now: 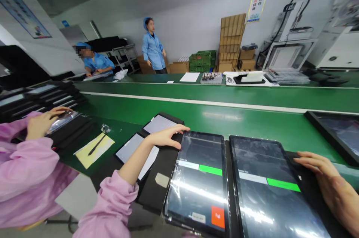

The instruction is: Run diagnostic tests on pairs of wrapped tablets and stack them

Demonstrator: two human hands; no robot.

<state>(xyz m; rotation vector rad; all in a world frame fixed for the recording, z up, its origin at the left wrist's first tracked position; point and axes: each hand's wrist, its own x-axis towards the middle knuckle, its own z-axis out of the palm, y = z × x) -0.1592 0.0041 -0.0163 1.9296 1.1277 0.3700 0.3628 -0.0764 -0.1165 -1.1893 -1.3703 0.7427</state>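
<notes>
Clear film, glossy and puckered at the edges, wraps two flat rectangular tablets on the green workbench (196, 109). White glare streaks both dark screens. The left tablet (199, 185) shows a pale-and-green bar and a red "Fail" block; the right tablet (269, 193) has a similar bar. They lie side by side, a narrow dark strip between them, matte black material showing around them.

The left hand (168, 137) reaches over the left tablet's upper left corner, thumb and forefinger spread apart, the fingertips at its edge. The right hand (328, 178) is just beyond the right tablet's outer edge, over black material (301, 178), its visible fingers stretched out and close together; from here I can't tell whether they grip anything, as the thumb is hidden.

The left forearm, in a gathered pink sleeve (112, 204), partly covers some pale panels (137, 152) in black surrounds. Farther left lie creased yellow paper (95, 150) and a slim black tool (97, 144), near a co-worker's hands (42, 122) on a film-covered item (63, 121). A black-framed panel (339, 133) sits at far right.
</notes>
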